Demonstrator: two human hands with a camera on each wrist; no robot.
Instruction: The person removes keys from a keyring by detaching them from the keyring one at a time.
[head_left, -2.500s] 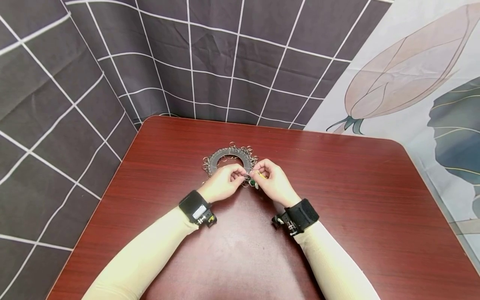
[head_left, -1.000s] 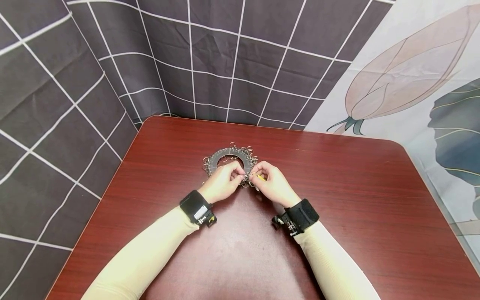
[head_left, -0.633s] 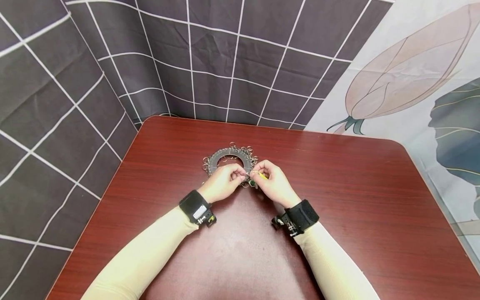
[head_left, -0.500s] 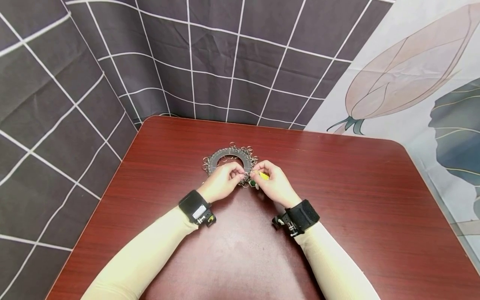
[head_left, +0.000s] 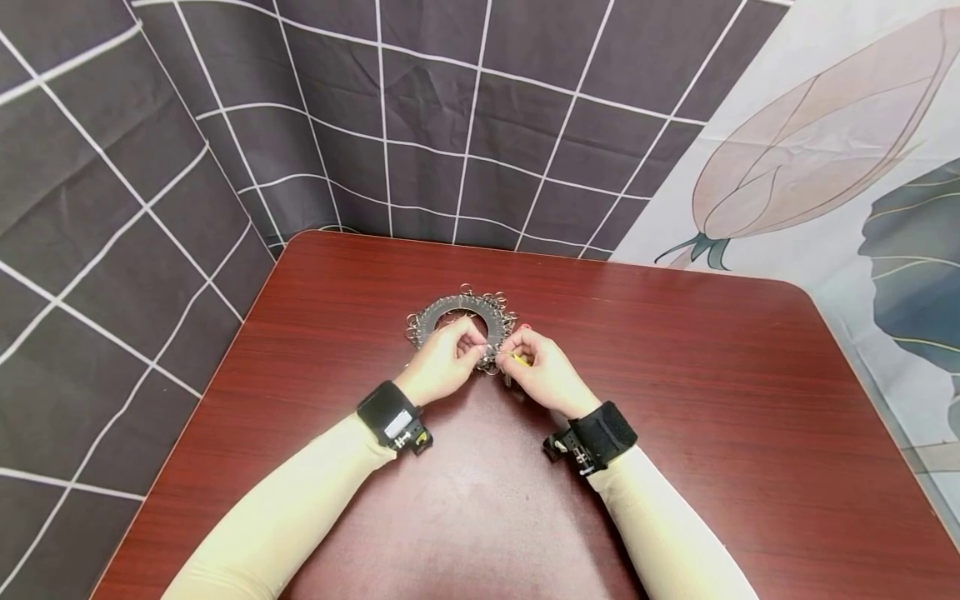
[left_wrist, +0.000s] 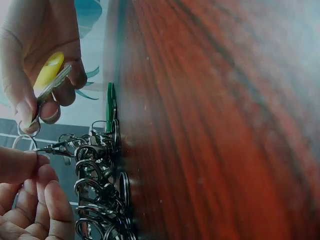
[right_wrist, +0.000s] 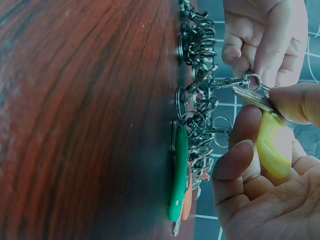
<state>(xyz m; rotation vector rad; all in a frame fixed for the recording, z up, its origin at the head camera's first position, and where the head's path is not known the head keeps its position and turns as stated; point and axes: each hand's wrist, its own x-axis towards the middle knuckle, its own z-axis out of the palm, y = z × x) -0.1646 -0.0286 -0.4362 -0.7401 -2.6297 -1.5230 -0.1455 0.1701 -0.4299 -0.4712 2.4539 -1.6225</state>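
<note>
1. We judge the step in hand is working the key [right_wrist: 252, 98] and the clip [left_wrist: 59, 148] together — joining or parting, we cannot tell.
2. Our left hand [head_left: 441, 360] pinches the clip's looped end; our right hand [head_left: 547, 371] pinches the key, with a yellow piece [right_wrist: 274, 150] alongside, above the table [head_left: 712, 375] beside the round holder [head_left: 425, 321].
3. The next move likely needs both held steady and aligned.
4. The key's long axis slants, tip pointing away from the pinch, tableward.

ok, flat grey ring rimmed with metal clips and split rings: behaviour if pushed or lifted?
The flat grey ring is probably stiff: its outline looks evenly round. The metal clips and split rings crowding its rim would likely swing and snag. Lying flat, it seems apt to slide, not roll.
</note>
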